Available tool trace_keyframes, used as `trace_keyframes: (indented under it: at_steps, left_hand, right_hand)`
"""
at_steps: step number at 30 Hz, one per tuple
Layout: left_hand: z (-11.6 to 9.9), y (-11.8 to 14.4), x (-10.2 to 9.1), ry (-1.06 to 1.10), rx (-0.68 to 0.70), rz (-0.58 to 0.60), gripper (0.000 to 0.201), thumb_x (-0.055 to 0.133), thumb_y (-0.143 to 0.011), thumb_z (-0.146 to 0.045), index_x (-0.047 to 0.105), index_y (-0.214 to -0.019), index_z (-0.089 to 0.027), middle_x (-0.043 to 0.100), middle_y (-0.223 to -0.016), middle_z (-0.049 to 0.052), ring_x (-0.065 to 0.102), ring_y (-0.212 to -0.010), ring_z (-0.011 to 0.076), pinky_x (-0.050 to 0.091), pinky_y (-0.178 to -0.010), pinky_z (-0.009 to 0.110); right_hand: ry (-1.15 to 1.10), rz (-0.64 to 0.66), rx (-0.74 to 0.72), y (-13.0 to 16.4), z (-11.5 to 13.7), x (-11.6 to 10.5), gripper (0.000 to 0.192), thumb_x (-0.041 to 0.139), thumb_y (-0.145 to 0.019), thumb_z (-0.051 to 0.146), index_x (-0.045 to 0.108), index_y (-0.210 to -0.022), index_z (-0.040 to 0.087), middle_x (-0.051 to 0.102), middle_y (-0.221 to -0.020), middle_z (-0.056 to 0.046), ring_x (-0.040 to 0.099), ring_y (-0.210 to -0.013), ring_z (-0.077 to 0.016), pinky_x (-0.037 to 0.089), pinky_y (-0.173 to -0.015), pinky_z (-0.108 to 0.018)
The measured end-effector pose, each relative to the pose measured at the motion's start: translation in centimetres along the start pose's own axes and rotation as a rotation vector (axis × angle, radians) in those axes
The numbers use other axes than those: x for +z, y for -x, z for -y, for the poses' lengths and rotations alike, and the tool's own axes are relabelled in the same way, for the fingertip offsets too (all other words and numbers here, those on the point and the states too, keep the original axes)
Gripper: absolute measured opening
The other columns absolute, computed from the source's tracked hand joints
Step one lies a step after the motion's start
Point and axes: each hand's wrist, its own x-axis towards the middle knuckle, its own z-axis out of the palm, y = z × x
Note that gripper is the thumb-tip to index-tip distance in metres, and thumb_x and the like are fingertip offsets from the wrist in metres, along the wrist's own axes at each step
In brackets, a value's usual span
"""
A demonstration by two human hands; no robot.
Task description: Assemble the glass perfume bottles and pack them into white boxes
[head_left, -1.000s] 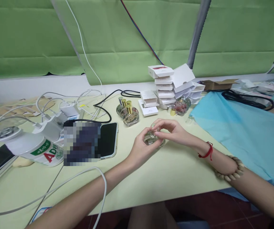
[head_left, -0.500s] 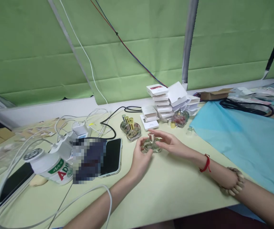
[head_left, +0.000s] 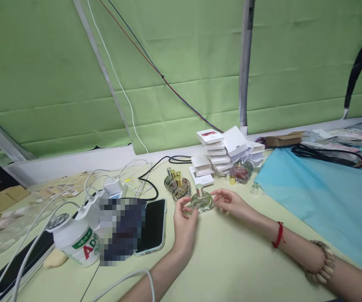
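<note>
A round clear perfume bottle (head_left: 203, 202) with a metallic cap stands on the pale yellow-green table (head_left: 237, 260). My left hand (head_left: 184, 218) curls around its left side. The fingertips of my right hand (head_left: 229, 202) rest on its right side. That wrist wears a red string and a bead bracelet. Just behind it stands a small cluster of similar gold-capped bottles (head_left: 176, 186), close to the held one.
Stacked small white boxes (head_left: 216, 150) sit behind, with a red-filled bottle (head_left: 241, 171), a loose gold cap (head_left: 232, 180) and a clear cap (head_left: 254, 188). At left lie a black phone (head_left: 152, 226), a white jar (head_left: 75, 240) and tangled charger cables (head_left: 111, 184). A blue cloth (head_left: 326, 197) covers the right.
The bottle, held above the table between both hands a second ago, now stands on the table nearer the gold-capped cluster. The view has tilted upward.
</note>
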Motion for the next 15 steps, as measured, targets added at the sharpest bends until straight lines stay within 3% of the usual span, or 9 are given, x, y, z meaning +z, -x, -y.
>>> trace_keyframes:
  at_steps: [2, 5, 7, 10, 12, 15]
  left_hand:
    - [0.1, 0.0, 0.0, -0.006, -0.015, -0.004, 0.030, 0.058, -0.069, -0.028, 0.048, -0.096, -0.020, 0.052, -0.101, 0.003, 0.045, -0.070, 0.0107, 0.037, -0.063, 0.023]
    - [-0.1, 0.0, 0.0, -0.049, -0.004, -0.042, 0.029, 0.057, -0.070, -0.027, 0.047, -0.096, -0.021, 0.049, -0.094, 0.002, 0.044, -0.071, 0.0122, 0.038, -0.063, 0.024]
    - [-0.4, 0.2, -0.1, -0.107, 0.080, -0.103, 0.024, 0.054, -0.072, -0.023, 0.045, -0.094, -0.021, 0.047, -0.091, 0.002, 0.044, -0.074, 0.0135, 0.038, -0.067, 0.026]
    - [-1.0, 0.9, -0.3, -0.220, 0.312, -0.162, 0.014, 0.050, -0.076, -0.017, 0.043, -0.087, -0.022, 0.044, -0.087, 0.002, 0.043, -0.078, 0.0148, 0.038, -0.072, 0.028]
    - [-1.3, 1.7, -0.5, -0.280, 0.554, -0.084, 0.014, 0.048, -0.076, -0.013, 0.042, -0.084, -0.023, 0.044, -0.083, 0.001, 0.045, -0.078, 0.0153, 0.039, -0.071, 0.028]
    - [-1.4, 2.8, -0.6, -0.351, 0.994, 0.296, 0.024, 0.048, -0.070, -0.009, 0.044, -0.090, -0.023, 0.051, -0.082, 0.003, 0.050, -0.079, 0.0168, 0.042, -0.070, 0.029]
  right_hand:
    - [-0.027, 0.036, 0.050, 0.1, 0.1, 0.1, 0.030, 0.063, -0.065, 0.021, 0.055, -0.094, 0.015, 0.057, -0.084, -0.001, 0.054, -0.062, -0.0076, 0.042, -0.050, -0.019]
    - [-0.001, 0.145, 0.057, 0.5, 0.4, 0.3, 0.035, 0.065, -0.063, 0.021, 0.056, -0.097, 0.015, 0.060, -0.099, -0.007, 0.059, -0.080, -0.0133, 0.047, -0.063, -0.024]
    - [0.050, 0.251, 0.023, 0.8, 0.6, 0.3, 0.043, 0.066, -0.063, 0.021, 0.056, -0.104, 0.016, 0.058, -0.111, -0.010, 0.057, -0.098, -0.0181, 0.048, -0.073, -0.028]
    - [0.170, 0.354, -0.060, 1.3, 0.6, 0.4, 0.051, 0.062, -0.067, 0.019, 0.053, -0.118, 0.020, 0.053, -0.123, -0.010, 0.049, -0.114, -0.0210, 0.048, -0.080, -0.031]
    - [0.270, 0.383, -0.168, 1.4, 0.3, 0.5, 0.051, 0.058, -0.071, 0.019, 0.052, -0.122, 0.022, 0.052, -0.125, -0.009, 0.048, -0.116, -0.0211, 0.046, -0.084, -0.033]
    - [0.422, 0.394, -0.375, 1.2, -0.4, 1.2, 0.045, 0.056, -0.075, 0.022, 0.054, -0.121, 0.023, 0.052, -0.124, -0.008, 0.047, -0.115, -0.0210, 0.038, -0.097, -0.038]
